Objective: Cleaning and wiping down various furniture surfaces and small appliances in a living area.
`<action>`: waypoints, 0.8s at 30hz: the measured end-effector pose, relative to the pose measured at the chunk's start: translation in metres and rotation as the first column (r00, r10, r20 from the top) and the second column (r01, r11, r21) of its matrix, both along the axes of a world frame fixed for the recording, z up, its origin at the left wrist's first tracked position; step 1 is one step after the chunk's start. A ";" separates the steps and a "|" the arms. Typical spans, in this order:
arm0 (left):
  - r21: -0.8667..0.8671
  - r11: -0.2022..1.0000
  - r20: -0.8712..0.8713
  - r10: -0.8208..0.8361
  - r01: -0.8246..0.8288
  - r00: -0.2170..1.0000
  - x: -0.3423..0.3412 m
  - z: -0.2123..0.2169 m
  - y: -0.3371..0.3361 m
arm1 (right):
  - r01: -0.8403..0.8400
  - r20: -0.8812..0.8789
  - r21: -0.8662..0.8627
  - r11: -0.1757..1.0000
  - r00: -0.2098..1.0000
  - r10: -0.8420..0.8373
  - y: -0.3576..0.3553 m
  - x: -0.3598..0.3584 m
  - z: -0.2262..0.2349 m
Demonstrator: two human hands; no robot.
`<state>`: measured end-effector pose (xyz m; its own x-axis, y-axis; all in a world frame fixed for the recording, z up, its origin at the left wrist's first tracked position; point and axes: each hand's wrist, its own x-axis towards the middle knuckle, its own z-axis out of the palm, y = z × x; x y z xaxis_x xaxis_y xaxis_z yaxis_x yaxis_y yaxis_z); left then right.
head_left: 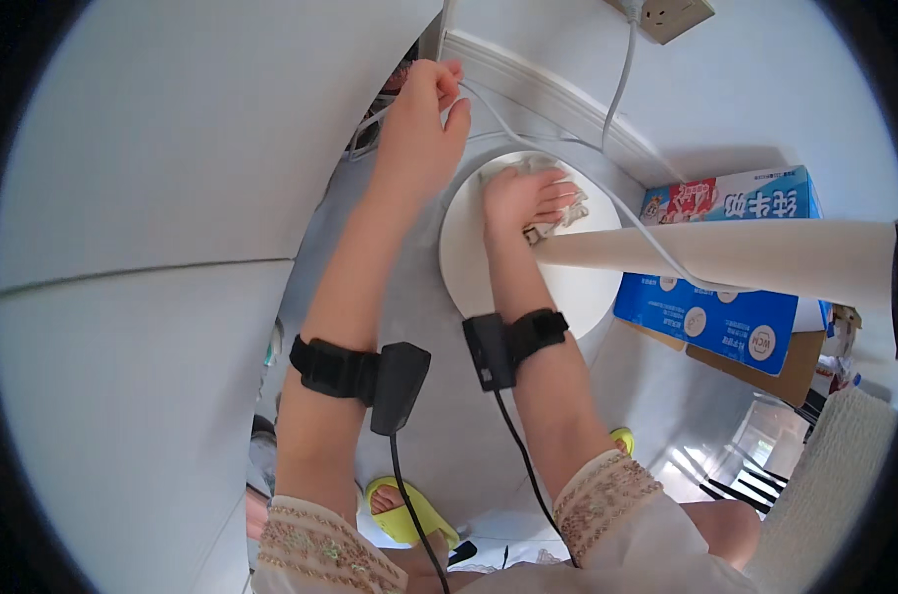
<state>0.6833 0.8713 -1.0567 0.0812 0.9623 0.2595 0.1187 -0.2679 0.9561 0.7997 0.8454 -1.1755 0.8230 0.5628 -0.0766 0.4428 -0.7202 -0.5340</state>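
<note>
My left hand [427,124] is raised beside the white cabinet's edge, its fingers curled around a white cable [498,117] that runs from them toward the pole. Part of that grip is hidden behind the fingers. Below and to the right, my right hand [528,201] presses a crumpled pale cloth [572,210] onto a round white base [464,257]. Its fingers lie over the cloth, close to where a thick cream-white pole [746,252] rises from the base. The cable loops across the pole.
A large white cabinet [152,148] fills the left side. A blue and white carton [706,317] stands behind the pole at right, below a wall socket [672,15]. Yellow slippers [409,510] are on the grey floor [409,297]. Black devices with wires are strapped to both forearms.
</note>
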 end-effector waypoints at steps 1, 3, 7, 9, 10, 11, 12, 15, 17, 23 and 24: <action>0.147 0.989 -0.155 -0.001 0.025 0.988 -0.005 -0.004 0.003 | 0.063 0.030 -0.005 0.998 0.998 -0.063 0.006 0.005 -0.004; 0.278 0.958 -0.302 0.017 0.071 0.953 -0.008 -0.007 0.003 | 0.017 0.065 -0.070 0.997 0.998 -0.012 0.011 0.011 0.005; 0.147 0.985 -0.365 -0.033 0.092 0.931 -0.013 -0.021 0.000 | -0.134 0.143 -0.051 0.990 0.980 0.140 0.005 0.009 0.003; 0.079 0.991 -0.327 -0.076 0.107 0.942 -0.011 -0.028 0.000 | -0.263 0.193 -0.008 0.965 0.946 0.259 -0.008 0.010 0.001; 0.063 0.991 -0.342 -0.086 0.114 0.936 -0.008 -0.030 0.000 | -0.406 0.262 0.014 0.914 0.883 0.389 -0.013 0.013 -0.004; 0.043 0.992 -0.358 -0.094 0.117 0.929 -0.006 -0.031 -0.002 | -0.544 0.329 0.020 0.839 0.796 0.508 -0.020 0.012 -0.004; 0.040 0.993 -0.357 -0.091 0.113 0.930 -0.005 -0.031 -0.004 | -0.548 0.328 0.017 0.836 0.793 0.513 -0.027 0.010 -0.003; -0.015 0.993 -0.407 -0.116 0.120 0.906 0.000 -0.029 -0.009 | -0.725 0.373 -0.036 0.688 0.629 0.682 -0.052 0.003 0.003; 0.092 0.992 -0.431 -0.041 0.089 0.901 0.005 -0.027 -0.012 | -0.864 0.364 -0.043 0.501 0.454 0.813 -0.071 -0.001 0.008; -0.065 0.996 -0.524 -0.085 0.059 0.848 0.009 -0.022 -0.025 | -0.979 0.253 0.027 0.202 0.202 0.946 -0.139 0.001 0.022; -0.066 0.996 -0.532 -0.080 0.054 0.843 0.008 -0.021 -0.028 | -0.990 0.238 0.032 0.135 0.138 0.961 -0.149 0.006 0.024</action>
<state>0.6910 0.8430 -1.0773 0.2591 0.9593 0.1128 0.5978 -0.2509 0.7613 0.8053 0.6966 -1.1512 -0.4435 0.8853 0.1396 0.7755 0.4571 -0.4355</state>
